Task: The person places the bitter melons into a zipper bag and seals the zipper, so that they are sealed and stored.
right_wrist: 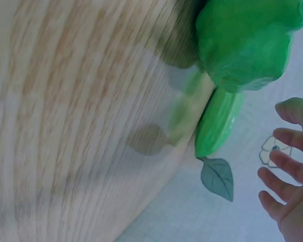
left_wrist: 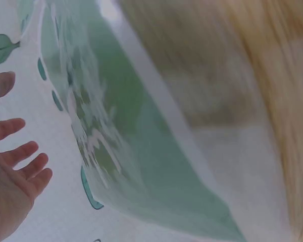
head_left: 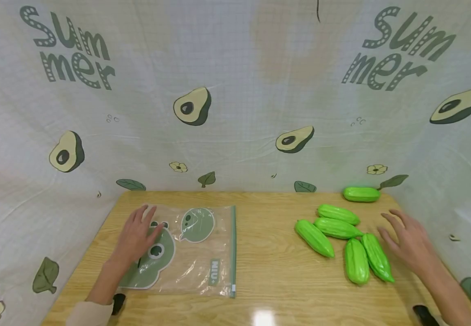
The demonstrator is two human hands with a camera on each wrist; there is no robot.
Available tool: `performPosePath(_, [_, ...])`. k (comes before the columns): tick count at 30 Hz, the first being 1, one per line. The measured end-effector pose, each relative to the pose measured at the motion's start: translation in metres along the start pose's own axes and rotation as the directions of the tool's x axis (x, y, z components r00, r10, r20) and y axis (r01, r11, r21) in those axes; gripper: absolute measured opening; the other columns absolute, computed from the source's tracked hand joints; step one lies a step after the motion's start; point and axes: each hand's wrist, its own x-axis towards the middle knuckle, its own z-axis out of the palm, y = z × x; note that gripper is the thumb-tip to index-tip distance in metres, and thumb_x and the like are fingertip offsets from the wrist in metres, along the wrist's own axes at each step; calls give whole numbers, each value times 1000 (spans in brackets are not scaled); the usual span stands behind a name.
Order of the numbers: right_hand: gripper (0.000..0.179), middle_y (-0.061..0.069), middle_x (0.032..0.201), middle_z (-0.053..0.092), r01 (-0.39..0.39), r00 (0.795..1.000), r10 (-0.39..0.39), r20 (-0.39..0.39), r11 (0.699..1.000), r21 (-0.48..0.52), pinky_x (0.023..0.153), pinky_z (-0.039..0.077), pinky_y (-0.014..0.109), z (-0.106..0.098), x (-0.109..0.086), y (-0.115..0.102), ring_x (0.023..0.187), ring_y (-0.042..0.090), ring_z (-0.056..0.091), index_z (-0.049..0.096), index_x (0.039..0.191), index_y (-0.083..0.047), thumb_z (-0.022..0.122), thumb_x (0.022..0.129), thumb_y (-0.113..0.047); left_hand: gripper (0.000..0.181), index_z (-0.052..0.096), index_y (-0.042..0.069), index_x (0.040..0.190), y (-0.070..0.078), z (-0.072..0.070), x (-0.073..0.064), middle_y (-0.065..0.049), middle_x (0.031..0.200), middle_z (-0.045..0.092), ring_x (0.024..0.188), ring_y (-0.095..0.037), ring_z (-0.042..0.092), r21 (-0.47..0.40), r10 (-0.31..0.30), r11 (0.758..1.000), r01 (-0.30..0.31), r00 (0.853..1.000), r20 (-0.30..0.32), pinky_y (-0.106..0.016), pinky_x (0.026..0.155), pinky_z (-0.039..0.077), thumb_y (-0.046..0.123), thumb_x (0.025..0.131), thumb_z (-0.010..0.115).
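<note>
A clear zip bag (head_left: 194, 267) with green cartoon prints and a green zip edge lies flat on the left of the wooden table. Over its left part is my left hand (head_left: 134, 237), fingers spread and loosely bent, holding nothing; I cannot tell whether it touches the plastic. Several bright green, ridged toy vegetables (head_left: 337, 227), like bitter gourds, lie grouped on the right. My right hand (head_left: 408, 242) hovers just right of them, its fingers relaxed and holding nothing. In the right wrist view a gap separates this hand (right_wrist: 293, 171) from the nearest green gourd (right_wrist: 247, 43).
One more green gourd (head_left: 362, 194) lies apart at the table's back right edge. A white cloth (head_left: 243, 113) printed with avocados and leaves hangs behind and along both sides. Bare wood (head_left: 266, 253) shows between the bag and the gourds.
</note>
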Motion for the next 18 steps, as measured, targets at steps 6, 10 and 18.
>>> performPosePath(6, [42,33,115,60,69,996,-69,-57,998,-3,82,43,68,-2,5,-9,101,55,56,64,117,9,52,105,-30,56,53,-10,137,11,-1,1,-39,133,51,123,-57,48,-29,-4,1000,4,1000,-2,-71,99,44,14,92,76])
performPosePath(10, [30,32,114,61,59,997,-59,-44,998,13,82,43,66,-2,5,-16,99,54,57,64,117,9,66,94,-10,54,54,-10,137,17,-1,0,-39,133,53,123,-56,49,-44,-18,999,19,1000,11,-70,99,45,14,93,75])
performPosePath(18, [41,29,114,62,45,999,-45,-28,999,23,79,47,63,0,5,-30,100,51,58,65,118,9,76,79,5,51,55,-10,136,30,-1,0,-37,135,53,122,-56,51,-63,-44,997,45,999,23,-70,96,47,12,94,73])
